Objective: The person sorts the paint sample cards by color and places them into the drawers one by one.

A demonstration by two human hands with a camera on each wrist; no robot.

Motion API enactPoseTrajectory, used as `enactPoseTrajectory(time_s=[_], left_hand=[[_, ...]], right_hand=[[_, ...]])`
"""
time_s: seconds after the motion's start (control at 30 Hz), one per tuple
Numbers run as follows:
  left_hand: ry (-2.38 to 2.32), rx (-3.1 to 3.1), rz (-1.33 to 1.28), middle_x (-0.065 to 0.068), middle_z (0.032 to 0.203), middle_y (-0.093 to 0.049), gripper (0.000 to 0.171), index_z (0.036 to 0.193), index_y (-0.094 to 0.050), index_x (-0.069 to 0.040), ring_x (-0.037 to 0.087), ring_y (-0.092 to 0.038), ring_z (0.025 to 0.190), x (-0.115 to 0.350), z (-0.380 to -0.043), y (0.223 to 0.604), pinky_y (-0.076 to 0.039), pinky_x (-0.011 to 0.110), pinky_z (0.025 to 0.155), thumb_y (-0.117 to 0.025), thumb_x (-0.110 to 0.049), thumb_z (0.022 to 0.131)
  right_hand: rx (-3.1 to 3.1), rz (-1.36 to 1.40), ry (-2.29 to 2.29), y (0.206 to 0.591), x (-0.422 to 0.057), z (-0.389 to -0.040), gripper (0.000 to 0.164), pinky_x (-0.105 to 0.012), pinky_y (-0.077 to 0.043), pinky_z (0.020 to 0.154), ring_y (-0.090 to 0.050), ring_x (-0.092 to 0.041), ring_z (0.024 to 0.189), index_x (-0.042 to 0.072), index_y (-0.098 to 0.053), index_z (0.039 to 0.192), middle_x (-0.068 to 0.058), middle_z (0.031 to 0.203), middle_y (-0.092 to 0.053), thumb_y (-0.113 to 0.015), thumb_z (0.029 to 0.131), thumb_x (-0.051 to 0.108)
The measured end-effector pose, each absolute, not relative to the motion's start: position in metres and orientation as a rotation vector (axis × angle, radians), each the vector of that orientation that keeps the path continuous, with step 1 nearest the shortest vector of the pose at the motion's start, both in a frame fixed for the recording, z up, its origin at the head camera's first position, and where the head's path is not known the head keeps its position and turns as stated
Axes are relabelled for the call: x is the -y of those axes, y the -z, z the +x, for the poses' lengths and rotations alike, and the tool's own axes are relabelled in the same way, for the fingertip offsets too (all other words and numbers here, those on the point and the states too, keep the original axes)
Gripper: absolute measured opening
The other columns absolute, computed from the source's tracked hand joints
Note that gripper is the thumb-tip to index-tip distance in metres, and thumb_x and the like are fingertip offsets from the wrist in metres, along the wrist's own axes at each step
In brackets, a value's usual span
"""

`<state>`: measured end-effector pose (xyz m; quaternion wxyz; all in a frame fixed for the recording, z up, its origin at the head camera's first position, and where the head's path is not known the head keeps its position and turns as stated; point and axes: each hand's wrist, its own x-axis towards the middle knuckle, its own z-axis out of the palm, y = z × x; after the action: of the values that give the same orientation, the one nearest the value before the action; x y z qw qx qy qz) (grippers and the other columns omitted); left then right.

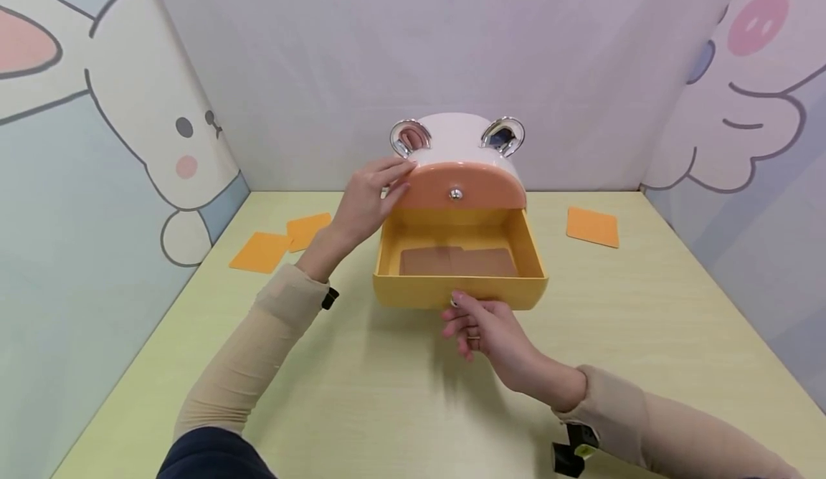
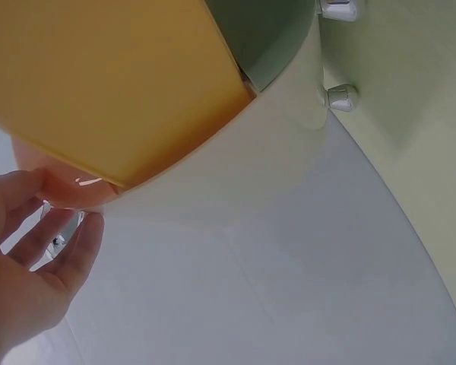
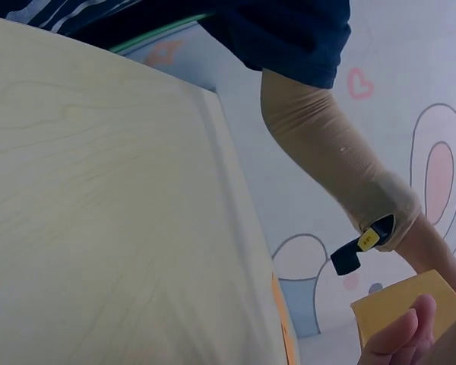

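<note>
A small white drawer box with two shiny silver ears stands on the table. Its upper orange drawer has a silver knob and sits closed. Below it, the yellow drawer is pulled far out, with flat brown pieces on its floor. My left hand holds the box at its upper left edge, thumb towards the orange front and fingers by the ear. At the front of the yellow drawer, my right hand pinches the small knob, mostly hidden by the fingers.
Two orange square cards lie left of the box, one overlapping the other. Another orange card lies to the right. Walls with cartoon animals border the table on both sides, and a pale curtain hangs behind.
</note>
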<state>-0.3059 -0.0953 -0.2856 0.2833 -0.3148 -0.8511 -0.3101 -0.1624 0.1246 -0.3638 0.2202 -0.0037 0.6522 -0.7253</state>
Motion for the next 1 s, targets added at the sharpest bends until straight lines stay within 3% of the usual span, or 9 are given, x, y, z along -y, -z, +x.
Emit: enactPoseTrajectory(time_s=[1.0], left_hand=[[0.833,2.288,-0.836,0.013,0.121,-0.067,0.032,0.122,-0.067,-0.006,0.028,-0.063,0.110,0.095,-0.305,0.286,-0.051,0.039,0.096,-0.067,-0.013,0.090]], right_hand=[[-1.856,-0.008,2.072,0.365,-0.124,-0.202,0.040,-0.023,-0.042,0.050,-0.049,-0.011,0.047,0.006,-0.062,0.086,0.003,0.066,-0.065,-0.054,0.097,0.043]])
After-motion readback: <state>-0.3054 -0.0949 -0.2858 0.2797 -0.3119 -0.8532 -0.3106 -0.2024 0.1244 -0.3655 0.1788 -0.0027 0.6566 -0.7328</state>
